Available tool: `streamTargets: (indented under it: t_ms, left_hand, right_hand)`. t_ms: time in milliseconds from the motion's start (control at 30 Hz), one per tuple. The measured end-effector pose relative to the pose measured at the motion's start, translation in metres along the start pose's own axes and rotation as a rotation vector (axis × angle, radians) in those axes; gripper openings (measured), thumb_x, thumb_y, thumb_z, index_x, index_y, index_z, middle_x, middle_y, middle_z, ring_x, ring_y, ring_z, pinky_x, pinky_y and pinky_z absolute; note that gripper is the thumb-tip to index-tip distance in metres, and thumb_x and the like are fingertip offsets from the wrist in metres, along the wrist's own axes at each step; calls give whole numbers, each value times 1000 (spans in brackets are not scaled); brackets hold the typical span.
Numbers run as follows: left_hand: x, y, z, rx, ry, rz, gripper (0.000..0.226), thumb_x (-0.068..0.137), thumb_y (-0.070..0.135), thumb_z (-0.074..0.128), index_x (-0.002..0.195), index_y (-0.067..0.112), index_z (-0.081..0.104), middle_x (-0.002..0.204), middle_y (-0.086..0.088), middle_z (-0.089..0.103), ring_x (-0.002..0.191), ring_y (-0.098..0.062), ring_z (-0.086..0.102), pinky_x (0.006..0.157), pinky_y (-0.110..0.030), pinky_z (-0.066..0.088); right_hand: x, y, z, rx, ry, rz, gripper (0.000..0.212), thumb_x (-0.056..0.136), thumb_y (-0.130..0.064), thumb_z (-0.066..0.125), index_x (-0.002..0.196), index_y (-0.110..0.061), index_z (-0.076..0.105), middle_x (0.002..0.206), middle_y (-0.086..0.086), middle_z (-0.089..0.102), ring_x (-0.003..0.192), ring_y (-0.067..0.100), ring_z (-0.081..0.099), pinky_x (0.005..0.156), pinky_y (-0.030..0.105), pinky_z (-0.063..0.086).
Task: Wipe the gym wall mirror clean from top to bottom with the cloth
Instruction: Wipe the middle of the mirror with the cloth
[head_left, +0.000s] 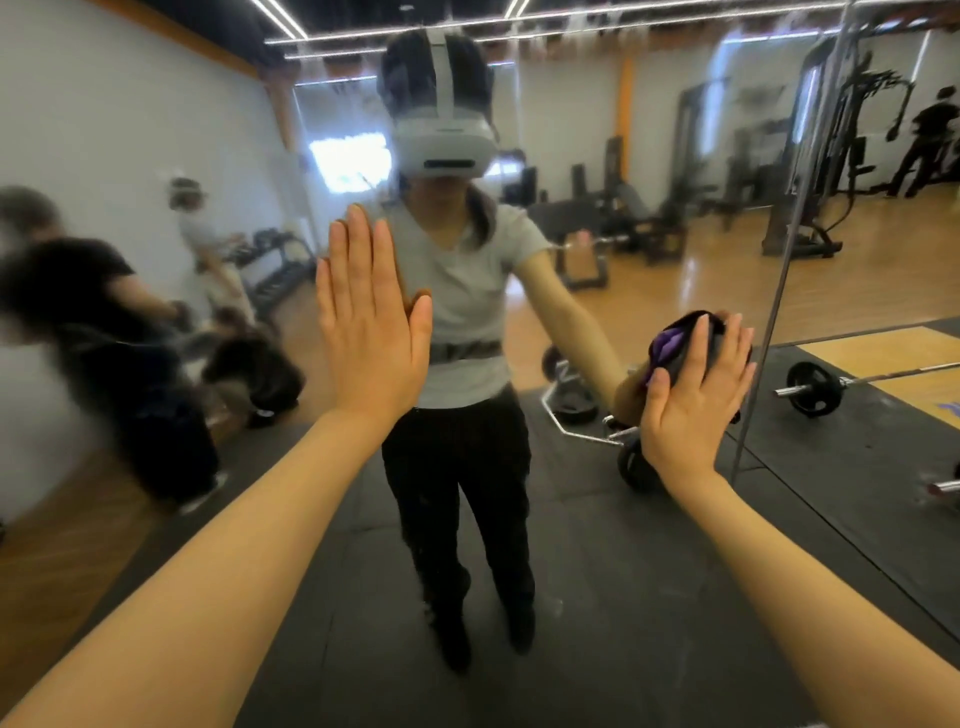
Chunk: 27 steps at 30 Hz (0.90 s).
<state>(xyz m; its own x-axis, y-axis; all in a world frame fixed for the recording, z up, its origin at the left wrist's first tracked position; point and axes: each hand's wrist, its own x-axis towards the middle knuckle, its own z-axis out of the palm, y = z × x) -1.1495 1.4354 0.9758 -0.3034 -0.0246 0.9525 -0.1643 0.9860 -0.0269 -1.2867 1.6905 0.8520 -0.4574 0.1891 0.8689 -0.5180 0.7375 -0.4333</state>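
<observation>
The wall mirror (597, 545) fills the view and reflects me and the gym behind me. My left hand (369, 332) lies flat on the glass with straight fingers pointing up, at about chest height of my reflection. My right hand (693, 395) presses a dark cloth with a purple fold (675, 343) against the mirror with straight fingers, lower and to the right. Most of the cloth is hidden under the palm. Smears show near the mirror's top edge.
A vertical seam (779, 291) between mirror panels runs just right of my right hand. Reflected in the glass are a barbell (810, 387) on black floor mats, weight machines, a dumbbell rack and other people at the left and far right.
</observation>
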Motion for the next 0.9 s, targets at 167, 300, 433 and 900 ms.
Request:
streamTargets:
  t_ms: [167, 300, 433, 900]
  left_hand:
    - [-22, -26, -17, -9, -92, 62, 67, 103, 34, 35, 157, 3, 12, 164, -24, 6, 152, -31, -2, 124, -43, -1]
    - [-71, -79, -23, 76, -102, -4, 68, 101, 34, 38, 157, 2, 15, 163, -25, 6, 152, -26, -7, 123, -40, -9]
    - [-99, -113, -15, 108, -96, -37, 66, 103, 36, 37, 159, 10, 12, 163, -26, 7, 152, -27, -9, 122, -49, -5]
    - [-104, -117, 9, 84, 95, -2, 65, 105, 41, 30, 159, 13, 7, 156, -34, 20, 154, -27, -7, 122, -53, 0]
  right_hand:
    - [-16, -34, 10, 54, -23, -116, 59, 105, -40, 27, 155, -10, 25, 161, 26, 20, 149, 44, 13, 120, 60, 9]
    - [-43, -98, 27, 52, -51, -349, 56, 99, -36, 41, 151, -16, 33, 158, 19, 22, 149, 39, 15, 118, 61, 12]
    - [-70, -163, 39, 34, -118, -557, 60, 97, -29, 51, 154, -26, 32, 163, 12, 18, 153, 35, 11, 122, 56, 3]
    - [-42, -24, 16, -57, -38, -127, 59, 100, -38, 36, 152, -12, 31, 160, 23, 23, 150, 38, 15, 121, 53, 10]
